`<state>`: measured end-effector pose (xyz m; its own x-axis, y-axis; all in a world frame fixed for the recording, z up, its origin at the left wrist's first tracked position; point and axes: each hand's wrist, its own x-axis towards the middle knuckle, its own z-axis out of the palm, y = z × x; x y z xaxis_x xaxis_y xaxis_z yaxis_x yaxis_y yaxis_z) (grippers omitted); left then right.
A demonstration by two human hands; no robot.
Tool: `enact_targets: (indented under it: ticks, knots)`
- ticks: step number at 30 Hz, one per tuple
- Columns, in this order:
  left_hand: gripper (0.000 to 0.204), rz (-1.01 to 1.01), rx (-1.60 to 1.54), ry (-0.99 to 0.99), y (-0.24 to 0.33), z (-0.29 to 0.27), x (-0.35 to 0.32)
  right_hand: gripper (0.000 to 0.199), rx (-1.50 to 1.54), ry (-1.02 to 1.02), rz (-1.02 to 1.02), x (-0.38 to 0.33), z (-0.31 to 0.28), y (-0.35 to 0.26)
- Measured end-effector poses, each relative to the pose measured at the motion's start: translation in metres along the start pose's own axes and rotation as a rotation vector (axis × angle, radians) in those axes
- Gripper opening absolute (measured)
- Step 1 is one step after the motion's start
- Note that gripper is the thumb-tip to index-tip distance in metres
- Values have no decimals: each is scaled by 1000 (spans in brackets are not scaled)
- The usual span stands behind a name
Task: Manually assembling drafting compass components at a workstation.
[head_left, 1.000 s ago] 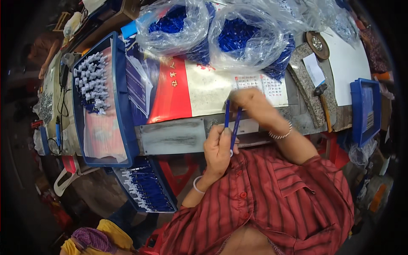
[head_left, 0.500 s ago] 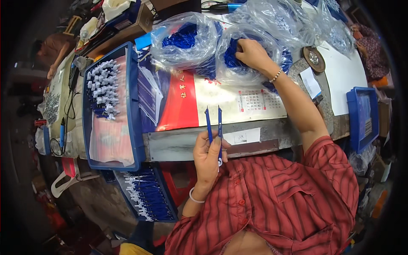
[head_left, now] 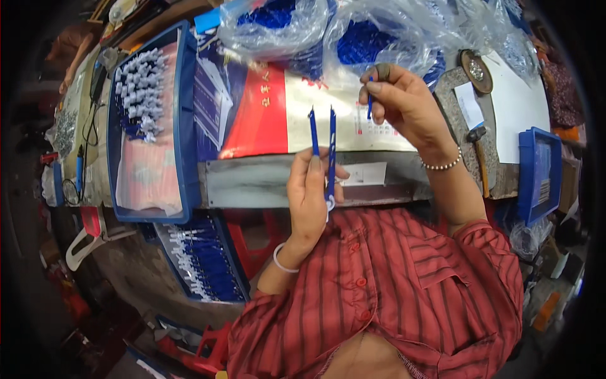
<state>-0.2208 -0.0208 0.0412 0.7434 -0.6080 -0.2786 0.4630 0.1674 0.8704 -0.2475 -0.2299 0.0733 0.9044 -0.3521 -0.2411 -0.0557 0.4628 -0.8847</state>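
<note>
My left hand (head_left: 307, 192) is closed on a two-armed blue plastic piece (head_left: 332, 145), its slim arms standing up apart and a white part at its lower end. Over the printed calendar sheet (head_left: 315, 136), my right hand (head_left: 410, 107) pinches a small slim blue plastic strip (head_left: 370, 101) between thumb and fingers. The strip is apart from the piece in my left hand. Behind my right hand, an opened clear plastic bag (head_left: 404, 47) holds many blue parts (head_left: 360, 45). Another such bag (head_left: 271, 41) stands to its left.
At left, a blue tray (head_left: 189, 145) holds white-ended blue pieces (head_left: 140, 82). Below it, a lower tray holds more such pieces (head_left: 208, 262). To the right are a hammer (head_left: 481, 161), a round dish (head_left: 476, 72) and a blue bin (head_left: 524, 183). People sit at both far sides.
My right hand has come out of the right bag toward me, now with a blue strip in its fingers. My left hand still holds the two-armed piece. The whole view has shifted.
</note>
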Motion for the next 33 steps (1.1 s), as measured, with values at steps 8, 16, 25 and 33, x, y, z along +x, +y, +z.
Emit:
enact_targets:
  ticks: [8,16,25,33]
  knots:
    - [32,48,-1,-24,-6,5,-1,11,60,-37,65,-37,29,37]
    - [29,8,-51,-63,-5,2,-6,10,-211,8,-116,-46,37,51]
    - [24,42,90,-55,-11,-1,-9,16,-324,65,-271,-51,45,69]
    - [21,4,86,-63,-7,1,-11,18,-177,-28,-14,-43,28,71]
